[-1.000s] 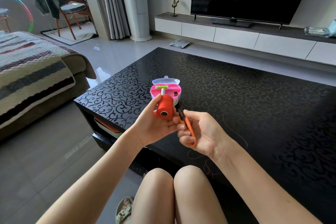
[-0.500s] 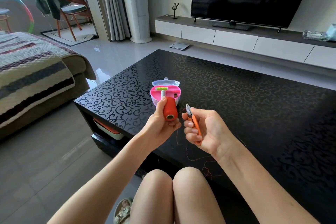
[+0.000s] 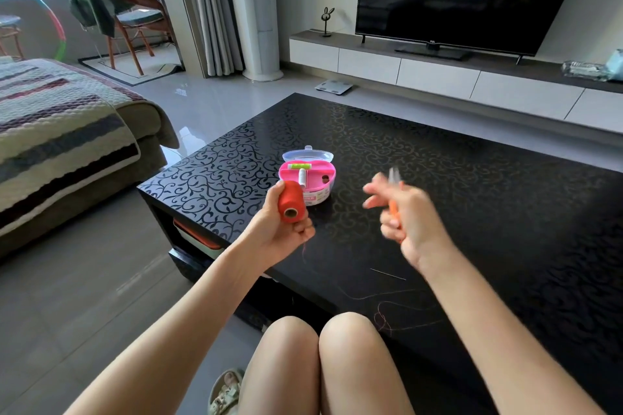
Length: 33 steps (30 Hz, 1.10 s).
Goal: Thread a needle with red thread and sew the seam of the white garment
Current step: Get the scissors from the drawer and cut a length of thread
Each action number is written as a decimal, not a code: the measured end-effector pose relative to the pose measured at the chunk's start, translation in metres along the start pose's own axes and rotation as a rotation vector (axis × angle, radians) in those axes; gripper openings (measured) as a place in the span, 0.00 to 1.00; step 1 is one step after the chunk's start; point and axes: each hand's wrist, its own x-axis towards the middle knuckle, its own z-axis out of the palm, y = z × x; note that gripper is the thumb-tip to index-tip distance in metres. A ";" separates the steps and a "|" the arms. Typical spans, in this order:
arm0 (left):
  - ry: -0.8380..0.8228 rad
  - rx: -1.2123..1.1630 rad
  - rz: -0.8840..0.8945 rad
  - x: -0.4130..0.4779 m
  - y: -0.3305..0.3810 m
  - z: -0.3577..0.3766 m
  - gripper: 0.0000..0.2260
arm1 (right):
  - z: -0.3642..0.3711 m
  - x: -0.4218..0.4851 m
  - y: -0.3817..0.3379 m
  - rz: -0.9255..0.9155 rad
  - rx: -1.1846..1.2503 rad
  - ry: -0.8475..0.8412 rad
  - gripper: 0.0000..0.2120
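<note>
My left hand (image 3: 285,232) grips a red thread spool (image 3: 292,201) over the near left part of the black table (image 3: 472,199); a short thread end hangs below its fingers. My right hand (image 3: 409,222), blurred by motion, holds small orange thread snips (image 3: 393,202) with the metal tips pointing up. A thin needle (image 3: 387,274) lies on the table between my arms. A loose length of red thread (image 3: 387,310) curls on the table's near edge. No white garment is in view.
A pink sewing kit box (image 3: 308,184) with its clear lid open stands on the table just behind the spool. A sofa with a striped blanket (image 3: 60,125) is at the left. My knees (image 3: 320,357) are against the table's near edge.
My hands have moved apart: the right hand with the snips swung right and up, the left hand with the spool shifted slightly left. The cut thread now lies loose on the table.
</note>
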 end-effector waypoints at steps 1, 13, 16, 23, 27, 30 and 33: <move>-0.050 0.012 -0.004 -0.001 0.003 0.006 0.19 | 0.006 0.002 0.012 -0.002 -0.051 -0.027 0.10; -0.211 -0.017 -0.117 0.003 0.022 0.015 0.22 | 0.024 0.010 0.041 0.018 -0.127 -0.391 0.04; -0.158 -0.088 -0.143 0.011 0.033 0.010 0.23 | 0.016 0.018 0.035 0.004 -0.168 -0.271 0.05; 0.048 0.502 -0.019 0.054 0.075 0.007 0.15 | -0.007 0.051 0.004 -0.112 -0.247 0.004 0.08; 0.065 1.528 0.325 0.096 0.084 0.025 0.11 | -0.013 0.069 -0.008 -0.140 -0.374 0.011 0.09; -0.001 1.883 0.415 0.122 0.062 0.047 0.14 | -0.024 0.078 -0.009 -0.107 -0.390 0.050 0.08; -0.019 2.030 0.355 0.142 0.022 0.056 0.19 | -0.036 0.080 -0.004 -0.054 -0.382 0.081 0.08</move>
